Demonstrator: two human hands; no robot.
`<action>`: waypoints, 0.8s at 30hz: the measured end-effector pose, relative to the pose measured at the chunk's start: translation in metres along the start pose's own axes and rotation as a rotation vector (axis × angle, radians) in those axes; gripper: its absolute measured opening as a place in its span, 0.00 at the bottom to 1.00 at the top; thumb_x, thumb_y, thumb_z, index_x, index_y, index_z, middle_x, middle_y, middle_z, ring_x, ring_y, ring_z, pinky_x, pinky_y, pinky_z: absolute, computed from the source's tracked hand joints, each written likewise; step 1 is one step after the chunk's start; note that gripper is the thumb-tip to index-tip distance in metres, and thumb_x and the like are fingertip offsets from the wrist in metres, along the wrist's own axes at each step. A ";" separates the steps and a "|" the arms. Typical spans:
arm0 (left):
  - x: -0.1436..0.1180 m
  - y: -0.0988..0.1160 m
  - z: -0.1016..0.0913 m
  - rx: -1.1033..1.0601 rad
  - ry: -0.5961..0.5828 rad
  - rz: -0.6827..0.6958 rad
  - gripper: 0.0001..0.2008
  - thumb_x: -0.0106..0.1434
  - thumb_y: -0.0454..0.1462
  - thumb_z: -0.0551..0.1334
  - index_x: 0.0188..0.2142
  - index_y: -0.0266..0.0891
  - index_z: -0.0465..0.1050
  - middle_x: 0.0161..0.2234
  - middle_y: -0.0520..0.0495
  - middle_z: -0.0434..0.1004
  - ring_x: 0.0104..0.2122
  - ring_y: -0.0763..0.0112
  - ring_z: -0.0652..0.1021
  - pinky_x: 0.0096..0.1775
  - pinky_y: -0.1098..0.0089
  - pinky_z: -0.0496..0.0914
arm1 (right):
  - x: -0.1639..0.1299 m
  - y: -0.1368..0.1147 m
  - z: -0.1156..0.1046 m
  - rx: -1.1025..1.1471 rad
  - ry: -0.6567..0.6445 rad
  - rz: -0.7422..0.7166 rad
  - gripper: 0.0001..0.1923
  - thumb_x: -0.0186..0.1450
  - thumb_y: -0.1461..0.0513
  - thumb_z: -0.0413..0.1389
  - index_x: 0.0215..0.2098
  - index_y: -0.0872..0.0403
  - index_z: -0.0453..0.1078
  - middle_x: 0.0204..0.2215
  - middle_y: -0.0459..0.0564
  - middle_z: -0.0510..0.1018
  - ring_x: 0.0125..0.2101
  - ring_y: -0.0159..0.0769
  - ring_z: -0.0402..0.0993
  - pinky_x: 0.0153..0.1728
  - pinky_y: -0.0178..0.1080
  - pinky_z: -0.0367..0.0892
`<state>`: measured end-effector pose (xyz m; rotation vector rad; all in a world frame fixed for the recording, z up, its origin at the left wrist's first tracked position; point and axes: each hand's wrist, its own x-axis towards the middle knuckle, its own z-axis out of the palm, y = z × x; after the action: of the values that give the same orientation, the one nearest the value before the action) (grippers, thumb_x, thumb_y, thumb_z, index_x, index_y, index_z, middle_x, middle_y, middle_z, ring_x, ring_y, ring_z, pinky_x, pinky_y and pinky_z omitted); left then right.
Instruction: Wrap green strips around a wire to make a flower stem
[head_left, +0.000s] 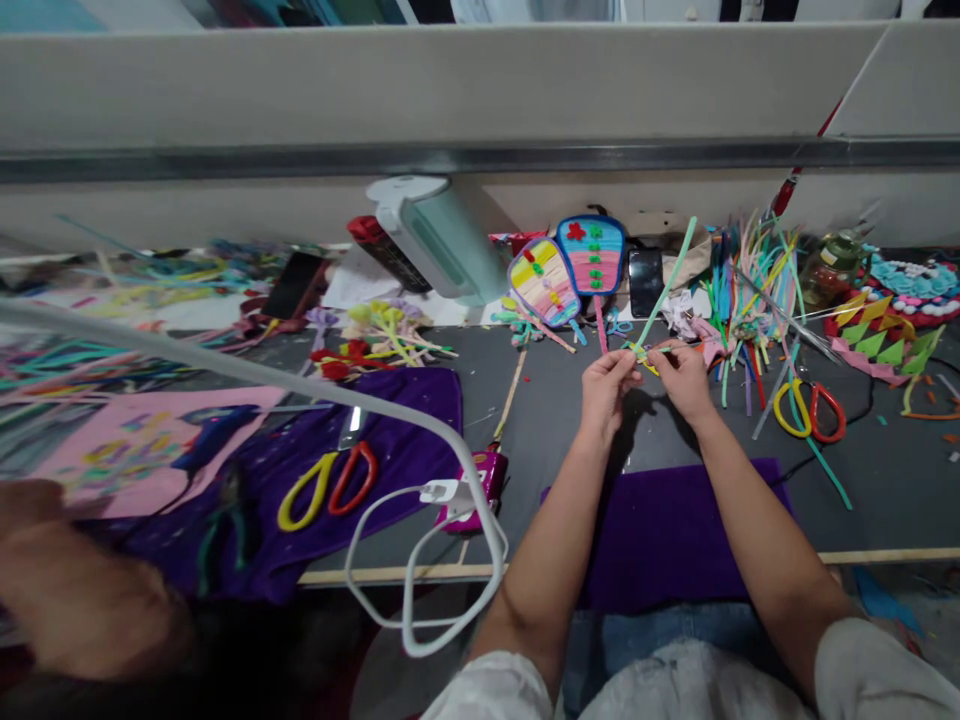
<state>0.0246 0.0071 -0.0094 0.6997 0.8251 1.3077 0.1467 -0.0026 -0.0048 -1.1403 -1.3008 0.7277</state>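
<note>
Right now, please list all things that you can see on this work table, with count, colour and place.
green pipe cleaner: one, pale green, held up between both hands
fan crafts: two, striped multicolour, back centre
scissors: one, yellow and red, on left purple cloth
scissors on the right: one, yellow and red, right of the hands
purple cloth: two, purple, left and front centre
pipe cleaner bundle: many, mixed colours, back right
white cable: one, front left
glue gun: one, blue, far left
left hand: pinching the green pipe cleaner
right hand: pinching it too
</note>
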 end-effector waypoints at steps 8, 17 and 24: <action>0.004 0.005 -0.006 -0.142 -0.050 -0.285 0.08 0.50 0.32 0.69 0.29 0.33 0.71 0.20 0.54 0.71 0.18 0.82 0.71 0.24 0.79 0.71 | -0.002 -0.004 -0.002 -0.335 -0.047 -0.349 0.10 0.65 0.61 0.50 0.29 0.53 0.70 0.31 0.51 0.76 0.36 0.38 0.71 0.42 0.41 0.66; 0.000 -0.002 0.000 -0.010 -0.030 0.070 0.14 0.48 0.40 0.71 0.29 0.35 0.70 0.20 0.54 0.71 0.19 0.80 0.71 0.26 0.77 0.70 | -0.006 -0.007 0.006 -0.040 0.012 -0.009 0.12 0.62 0.54 0.54 0.29 0.54 0.71 0.27 0.47 0.76 0.26 0.32 0.70 0.30 0.35 0.65; -0.006 -0.003 0.008 0.169 0.068 0.306 0.13 0.50 0.42 0.70 0.28 0.36 0.71 0.24 0.53 0.72 0.21 0.79 0.73 0.26 0.77 0.68 | 0.000 -0.003 0.008 0.313 0.068 0.316 0.15 0.54 0.52 0.60 0.28 0.55 0.69 0.21 0.44 0.74 0.20 0.27 0.64 0.22 0.32 0.61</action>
<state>0.0330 0.0011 -0.0071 0.9478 0.9163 1.5540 0.1380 -0.0016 -0.0032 -1.1119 -0.9185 1.0742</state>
